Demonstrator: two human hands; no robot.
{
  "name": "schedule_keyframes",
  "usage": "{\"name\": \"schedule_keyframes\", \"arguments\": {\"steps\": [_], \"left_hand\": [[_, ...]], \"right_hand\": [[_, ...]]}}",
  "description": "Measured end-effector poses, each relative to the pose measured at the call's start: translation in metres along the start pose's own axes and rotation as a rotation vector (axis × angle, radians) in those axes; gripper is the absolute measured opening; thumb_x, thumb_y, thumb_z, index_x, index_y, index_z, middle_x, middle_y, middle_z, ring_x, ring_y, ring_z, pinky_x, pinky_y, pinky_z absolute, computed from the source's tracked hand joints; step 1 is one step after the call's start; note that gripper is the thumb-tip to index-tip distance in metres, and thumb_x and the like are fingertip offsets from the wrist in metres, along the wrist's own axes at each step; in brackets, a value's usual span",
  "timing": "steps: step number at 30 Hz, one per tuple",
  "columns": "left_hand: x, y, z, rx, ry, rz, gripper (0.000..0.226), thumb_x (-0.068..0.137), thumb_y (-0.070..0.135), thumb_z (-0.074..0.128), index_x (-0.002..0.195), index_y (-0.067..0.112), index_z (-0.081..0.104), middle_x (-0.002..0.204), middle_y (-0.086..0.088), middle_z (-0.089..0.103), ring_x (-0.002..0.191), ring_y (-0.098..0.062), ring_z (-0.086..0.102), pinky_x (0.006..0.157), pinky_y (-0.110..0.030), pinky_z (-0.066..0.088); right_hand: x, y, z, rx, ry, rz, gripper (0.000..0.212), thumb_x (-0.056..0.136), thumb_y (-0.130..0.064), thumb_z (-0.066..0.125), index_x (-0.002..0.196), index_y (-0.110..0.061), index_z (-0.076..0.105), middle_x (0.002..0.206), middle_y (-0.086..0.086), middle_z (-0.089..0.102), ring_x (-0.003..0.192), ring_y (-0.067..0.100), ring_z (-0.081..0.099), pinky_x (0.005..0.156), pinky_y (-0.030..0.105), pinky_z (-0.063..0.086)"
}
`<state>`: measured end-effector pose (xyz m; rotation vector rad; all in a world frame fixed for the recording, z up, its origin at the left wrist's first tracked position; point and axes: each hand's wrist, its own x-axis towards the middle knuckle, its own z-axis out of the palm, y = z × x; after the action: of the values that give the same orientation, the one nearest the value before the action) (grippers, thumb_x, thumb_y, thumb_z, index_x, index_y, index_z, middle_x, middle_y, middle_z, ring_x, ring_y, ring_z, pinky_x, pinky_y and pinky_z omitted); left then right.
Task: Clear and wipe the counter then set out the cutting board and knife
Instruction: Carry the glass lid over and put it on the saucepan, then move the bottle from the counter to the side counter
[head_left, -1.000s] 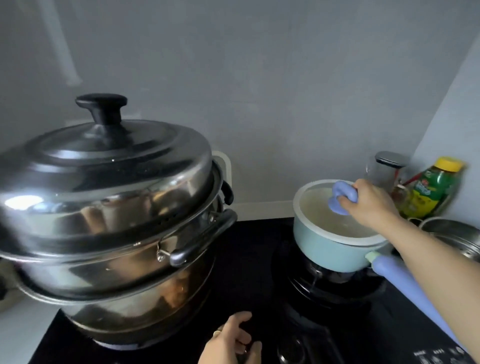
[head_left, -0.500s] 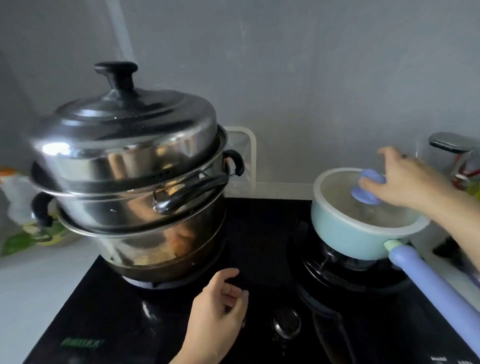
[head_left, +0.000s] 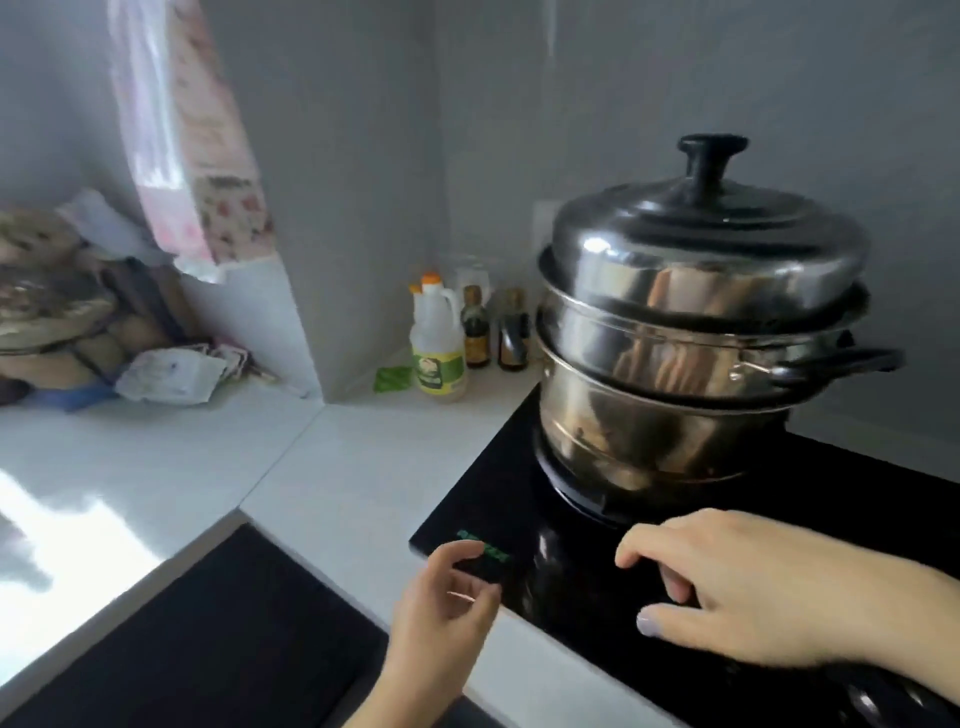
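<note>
Both hands hover empty, fingers loosely curled, in front of the steamer pot (head_left: 701, 332): left hand (head_left: 447, 608), right hand (head_left: 748, 587). Best to clear the bottles (head_left: 467, 332) left of the pot off the table (head_left: 332, 467) before wiping.

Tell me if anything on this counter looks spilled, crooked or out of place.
No spill or damage shows. The steamer pot looks tilted, probably lens distortion. A small green packet lies loose beside the bottles, and bags and wrappers crowd the far left corner of the counter.
</note>
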<state>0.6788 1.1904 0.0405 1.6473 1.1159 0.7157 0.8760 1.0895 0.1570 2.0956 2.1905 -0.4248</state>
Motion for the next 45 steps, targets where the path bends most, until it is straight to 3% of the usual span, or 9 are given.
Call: {"name": "schedule_keyframes", "arguments": {"steps": [3,7,12,21,27,32,37,41,45], "left_hand": [[-0.009,-0.034,-0.087,-0.020,0.183,-0.040,0.034,0.074,0.011,0.066,0.092,0.038,0.055,0.069,-0.001,0.070,0.060,-0.013,0.067,0.057,-0.016,0.052],[-0.032,-0.081,-0.221,-0.025,0.451,-0.122,0.038,0.076,0.015,0.067,0.105,0.034,0.051,0.076,0.002,0.070,0.073,-0.012,0.066,0.068,-0.024,0.052],[-0.075,-0.146,-0.362,-0.054,0.767,-0.243,0.041,0.079,0.012,0.064,0.117,0.020,0.049,0.085,-0.003,0.063,0.077,-0.019,0.062,0.056,-0.023,0.045],[-0.090,-0.231,-0.448,-0.034,0.989,-0.509,0.045,0.071,0.007,0.071,0.112,0.017,0.055,0.092,-0.009,0.062,0.098,-0.032,0.055,0.091,-0.042,0.043],[-0.070,-0.254,-0.507,-0.007,1.161,-0.589,0.046,0.070,0.007,0.071,0.111,0.020,0.055,0.090,-0.008,0.062,0.097,-0.031,0.055,0.092,-0.041,0.042],[-0.039,-0.251,-0.536,0.011,1.212,-0.612,0.047,0.066,0.000,0.072,0.108,0.016,0.058,0.078,-0.005,0.065,0.082,-0.029,0.059,0.075,-0.030,0.036],[-0.025,-0.246,-0.550,-0.028,1.198,-0.605,0.047,0.066,-0.004,0.071,0.104,0.019,0.056,0.078,-0.008,0.064,0.081,-0.026,0.060,0.077,-0.029,0.032],[-0.026,-0.244,-0.567,-0.028,1.157,-0.544,0.047,0.066,-0.006,0.070,0.101,0.021,0.055,0.076,-0.009,0.065,0.079,-0.023,0.062,0.074,-0.028,0.033],[-0.018,-0.244,-0.577,-0.020,1.065,-0.466,0.047,0.067,-0.003,0.070,0.099,0.027,0.055,0.075,-0.004,0.068,0.079,-0.020,0.064,0.071,-0.023,0.038]], "right_hand": [[0.067,-0.083,0.019,0.131,0.078,-0.117,0.042,0.085,-0.054,0.048,0.122,-0.037,0.043,0.092,-0.015,0.051,0.066,-0.004,0.042,0.071,0.019,0.039],[0.152,-0.197,0.050,0.449,0.202,-0.116,0.030,0.084,-0.046,0.054,0.112,-0.037,0.051,0.085,-0.013,0.058,0.072,0.003,0.056,0.064,0.013,0.044],[0.227,-0.317,0.084,0.543,0.174,-0.160,0.028,0.083,-0.041,0.059,0.110,-0.036,0.054,0.082,-0.013,0.060,0.071,-0.003,0.056,0.059,0.007,0.044],[0.342,-0.417,0.087,0.527,0.046,-0.210,0.029,0.084,-0.038,0.059,0.111,-0.030,0.053,0.093,-0.015,0.059,0.086,0.001,0.058,0.067,0.012,0.042],[0.463,-0.457,0.072,0.591,0.098,-0.236,0.039,0.080,-0.032,0.067,0.115,-0.019,0.056,0.103,0.000,0.063,0.093,0.014,0.056,0.078,0.025,0.040],[0.574,-0.517,0.065,0.667,0.064,-0.268,0.065,0.077,-0.035,0.070,0.132,-0.018,0.041,0.126,0.009,0.054,0.111,0.022,0.052,0.087,0.032,0.043],[0.648,-0.584,0.061,0.830,0.046,-0.269,0.098,0.066,-0.030,0.079,0.143,-0.020,0.018,0.142,0.013,0.039,0.130,0.029,0.039,0.103,0.040,0.037],[0.667,-0.610,0.059,0.899,0.102,-0.213,0.076,0.067,-0.027,0.080,0.125,-0.011,0.034,0.122,0.013,0.056,0.113,0.033,0.053,0.090,0.042,0.047],[0.647,-0.596,0.068,0.945,0.137,-0.198,0.061,0.064,-0.028,0.082,0.108,-0.013,0.042,0.108,0.006,0.060,0.101,0.027,0.058,0.083,0.044,0.052]]}}
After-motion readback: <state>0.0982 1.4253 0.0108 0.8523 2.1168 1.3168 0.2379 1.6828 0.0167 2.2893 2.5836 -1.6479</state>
